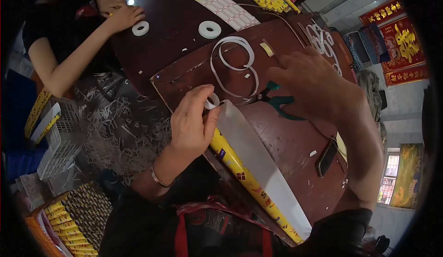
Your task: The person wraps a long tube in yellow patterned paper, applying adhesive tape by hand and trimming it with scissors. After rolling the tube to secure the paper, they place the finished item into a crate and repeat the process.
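My left hand (190, 121) is wrapped round the upper end of a yellow patterned roll of wrapping paper (240, 174). A white ring shape, perhaps the roll's open end, shows between thumb and fingers. A loose flap of the paper, white side up (265, 174), spreads to the right on the table. Over a pair of green-handled scissors (282, 104) is my right hand (316, 86), its fingers curled at the handles and partly hidden. The scissors' blades point left, towards the roll's end.
A long loop of white strip (233, 65) lies beyond the roll. White tape rolls (209, 30) and a label sheet (228, 10) are farther back. A phone (326, 158) is at right. Co-workers' hands (124, 17) work across the table. Strip scraps (120, 137) cover the floor; finished rolls (78, 220) fill a box.
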Action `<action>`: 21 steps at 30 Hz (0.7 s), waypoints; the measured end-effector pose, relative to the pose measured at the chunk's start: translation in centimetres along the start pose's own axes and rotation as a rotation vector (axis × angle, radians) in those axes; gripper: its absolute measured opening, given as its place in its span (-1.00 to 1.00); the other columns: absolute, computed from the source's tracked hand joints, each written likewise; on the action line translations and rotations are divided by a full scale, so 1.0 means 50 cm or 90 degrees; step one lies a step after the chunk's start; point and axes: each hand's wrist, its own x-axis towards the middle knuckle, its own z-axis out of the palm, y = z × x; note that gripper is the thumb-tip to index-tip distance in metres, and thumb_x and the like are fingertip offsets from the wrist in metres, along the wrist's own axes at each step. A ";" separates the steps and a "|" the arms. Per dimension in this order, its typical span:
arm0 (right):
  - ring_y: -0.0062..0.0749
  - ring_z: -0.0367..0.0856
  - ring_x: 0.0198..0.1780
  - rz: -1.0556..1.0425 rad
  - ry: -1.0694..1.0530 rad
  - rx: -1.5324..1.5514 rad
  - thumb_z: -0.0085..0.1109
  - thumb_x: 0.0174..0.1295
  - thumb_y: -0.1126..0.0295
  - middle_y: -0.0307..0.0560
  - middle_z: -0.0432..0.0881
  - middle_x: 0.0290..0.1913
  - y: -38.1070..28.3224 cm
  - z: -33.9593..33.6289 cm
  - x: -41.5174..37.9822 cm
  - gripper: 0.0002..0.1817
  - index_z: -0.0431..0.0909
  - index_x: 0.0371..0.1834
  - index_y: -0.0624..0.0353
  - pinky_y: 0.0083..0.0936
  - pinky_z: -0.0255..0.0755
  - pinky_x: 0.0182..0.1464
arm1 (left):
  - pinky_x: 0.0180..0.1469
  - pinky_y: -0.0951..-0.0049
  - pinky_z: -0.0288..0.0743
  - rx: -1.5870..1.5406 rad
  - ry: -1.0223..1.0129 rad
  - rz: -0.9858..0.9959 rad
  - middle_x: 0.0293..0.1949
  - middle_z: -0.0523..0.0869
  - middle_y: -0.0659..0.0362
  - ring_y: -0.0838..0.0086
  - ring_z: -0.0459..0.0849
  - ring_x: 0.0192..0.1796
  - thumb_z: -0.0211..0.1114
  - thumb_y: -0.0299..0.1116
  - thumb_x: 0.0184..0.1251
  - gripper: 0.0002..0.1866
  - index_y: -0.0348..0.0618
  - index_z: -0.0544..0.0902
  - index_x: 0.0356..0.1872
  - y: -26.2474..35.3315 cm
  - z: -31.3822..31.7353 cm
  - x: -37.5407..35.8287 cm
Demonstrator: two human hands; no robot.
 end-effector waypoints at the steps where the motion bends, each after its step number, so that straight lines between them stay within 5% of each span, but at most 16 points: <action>1: -0.19 0.67 -0.01 -0.004 0.000 0.000 0.48 -0.04 0.18 -0.09 0.66 -0.18 0.000 -0.007 0.008 -0.55 0.59 -0.06 0.00 -0.24 0.40 0.06 | -0.07 0.20 0.59 0.001 -0.001 0.003 0.03 0.63 -0.15 -0.02 0.68 -0.05 0.37 -0.53 0.23 -0.55 -0.36 0.49 0.13 0.001 0.001 -0.001; 3: -0.17 0.58 0.10 0.056 -0.167 0.026 0.50 -0.05 0.23 -0.07 0.60 -0.08 -0.009 -0.036 0.032 -0.51 0.53 -0.03 0.01 -0.21 0.34 0.20 | -0.08 0.21 0.58 0.015 -0.002 -0.009 0.03 0.64 -0.14 0.00 0.68 -0.07 0.38 -0.53 0.22 -0.55 -0.35 0.48 0.13 0.005 0.001 -0.001; 12: -0.17 0.64 0.05 0.041 -0.300 -0.061 0.49 -0.03 0.19 -0.09 0.63 -0.13 -0.019 -0.043 0.102 -0.53 0.56 -0.07 0.08 -0.21 0.38 0.11 | -0.24 0.27 0.57 0.005 -0.022 -0.056 0.00 0.63 -0.07 0.16 0.67 -0.30 0.39 -0.49 0.23 -0.56 -0.33 0.49 0.12 0.016 -0.005 0.005; 21: -0.21 0.67 0.00 -0.004 -0.218 0.014 0.49 -0.05 0.19 -0.10 0.66 -0.16 -0.016 -0.027 0.102 -0.50 0.57 -0.02 0.07 -0.22 0.39 0.08 | -0.28 0.30 0.55 0.012 -0.025 -0.063 0.01 0.64 -0.03 0.23 0.66 -0.35 0.39 -0.47 0.22 -0.55 -0.31 0.50 0.12 0.016 -0.005 0.003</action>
